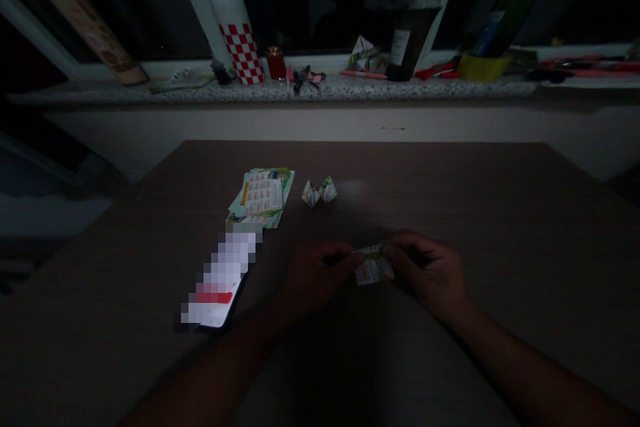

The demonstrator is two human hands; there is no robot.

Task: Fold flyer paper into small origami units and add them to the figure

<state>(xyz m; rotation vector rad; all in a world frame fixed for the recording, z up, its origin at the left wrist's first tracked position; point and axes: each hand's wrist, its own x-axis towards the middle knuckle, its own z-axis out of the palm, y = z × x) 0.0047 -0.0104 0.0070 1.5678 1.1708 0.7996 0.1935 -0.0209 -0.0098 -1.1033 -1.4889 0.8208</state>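
Observation:
A small printed piece of paper (pixel 374 269), green, white and orange, is pinched between my two hands just above the table. My left hand (pixel 317 273) grips its left edge with thumb and fingers. At the upper right edge, my right hand (pixel 430 270) pinches it the same way. Beyond my hands stands a small folded paper figure (pixel 320 191) with two pointed halves. To its left lies a stack of printed paper sheets (pixel 263 195). A lit phone (pixel 220 280), its screen blurred out, rests left of my left hand.
The wooden table (pixel 450 173) ends at a wall below a granite windowsill (pixel 310 90). On the sill stand a red-and-white checkered bottle (pixel 240 40), a small red jar (pixel 275 63), a lidded plastic cup (pixel 407 43) and a green bottle (pixel 517 3).

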